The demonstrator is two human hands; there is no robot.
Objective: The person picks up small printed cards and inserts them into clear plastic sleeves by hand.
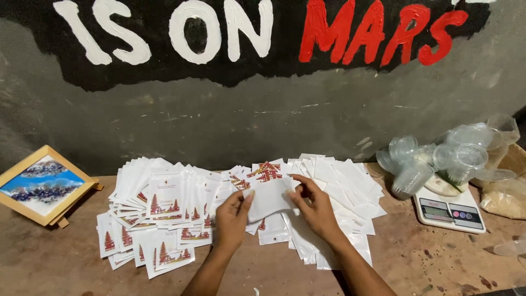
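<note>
A rough grey plastered wall (pixel 246 126) fills the upper half of the view, w/ a ragged black painted band (pixel 164 66) across its top bearing large hand-painted letters in white and red. Scuffs and pale scratches mark the plaster lower down. Below it runs a worn reddish-brown wooden tabletop (pixel 416 257), stained and dotted w/ dark spots toward the right. At far left, a square wooden-framed picture in blue and white (pixel 43 183) sits tilted on the tabletop close to the wall. Lighting is dim and even, w/ soft shadow at the wall's left edge and no window in view.
</note>
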